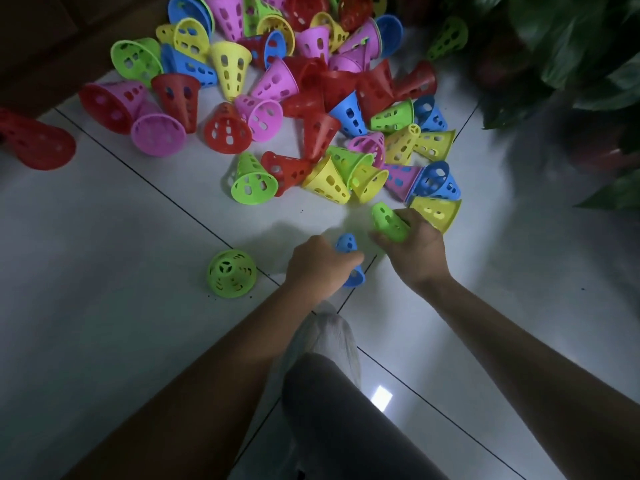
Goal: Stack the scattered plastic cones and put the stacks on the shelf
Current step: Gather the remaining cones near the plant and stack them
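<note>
Left hand gripping blue cone, tip pointing away; right hand just beside, clutching green cone, axis tilted up-left. Lone green cone upright on floor, nearer left hand. Beyond, scattered cone pile; shelf unseen.

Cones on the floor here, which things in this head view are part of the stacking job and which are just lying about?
Part of the job:
blue cone gripped by left hand
green cone gripped by right hand
lone green cone standing on the floor
pile of scattered cones

Just lying about:
leafy plant
white shoe
</note>
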Motion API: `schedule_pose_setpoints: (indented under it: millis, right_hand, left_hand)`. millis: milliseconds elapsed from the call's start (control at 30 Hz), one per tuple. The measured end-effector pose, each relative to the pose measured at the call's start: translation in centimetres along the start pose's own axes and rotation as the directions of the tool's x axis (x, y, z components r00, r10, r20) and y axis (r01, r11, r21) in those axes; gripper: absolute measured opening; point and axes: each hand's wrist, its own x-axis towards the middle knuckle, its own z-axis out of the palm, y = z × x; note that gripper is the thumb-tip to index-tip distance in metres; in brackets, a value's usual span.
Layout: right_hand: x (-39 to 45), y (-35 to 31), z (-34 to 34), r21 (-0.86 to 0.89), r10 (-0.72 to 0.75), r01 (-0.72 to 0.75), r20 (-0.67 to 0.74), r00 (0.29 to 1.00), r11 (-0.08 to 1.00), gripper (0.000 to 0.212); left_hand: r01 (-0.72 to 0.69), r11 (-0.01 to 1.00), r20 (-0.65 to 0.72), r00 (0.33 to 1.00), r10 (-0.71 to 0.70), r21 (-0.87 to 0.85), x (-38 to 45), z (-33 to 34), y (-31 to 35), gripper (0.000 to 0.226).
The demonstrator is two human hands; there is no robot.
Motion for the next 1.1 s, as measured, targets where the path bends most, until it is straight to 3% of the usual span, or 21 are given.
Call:
schedule_pose_setpoints:
  millis: [133,267,367,467,533,733,1100]
  right_hand:
    - [-1.6,-1.9,0.5,0.227,0.141,-0.15,0.054,0.989,0.962,0.038]
    - [-2.7,-3.8,0.9,0.365,0.17,-0.191,0.087,0.982,0.911,0.036]
    - [-3.4,-4.9,1.5,0.436,0.19,-0.221,0.115,0.975,0.872,0.038]
    - [-3.8,-6.1,2.1,0.471,0.217,-0.264,0.153,0.964,0.841,0.041]
    - [-4.3,-7.0,2.4,0.508,0.214,-0.277,0.18,0.96,0.815,0.04]
    - [-6.0,-9.5,3.0,0.577,0.162,-0.275,0.24,0.957,0.769,0.033]
    - [-7.6,-11.3,3.6,0.705,0.093,-0.239,0.24,0.966,0.667,0.03]
  left_hand:
    - [-0.002,0.987,-0.021,1.0,-0.001,-0.161,-2.6,-1.9,-0.1,0.036]
    - [-0.063,0.929,-0.017,0.998,0.061,-0.366,-6.0,-4.6,-0.6,0.045]
    - [-0.13,0.856,-0.058,0.992,0.116,-0.501,-8.5,-6.5,-1.1,0.067]
    - [-0.192,0.822,-0.176,0.978,0.114,-0.535,-10.4,-7.9,-2.1,0.045]
    - [-0.257,0.816,-0.287,0.951,0.117,-0.518,-11.1,-8.9,-3.3,0.033]
    - [-0.356,0.879,-0.503,0.849,0.164,-0.316,-10.4,-10.9,-7.9,0.039]
    - [-0.354,0.928,-0.506,0.826,0.251,-0.118,-6.4,-8.6,-11.7,0.043]
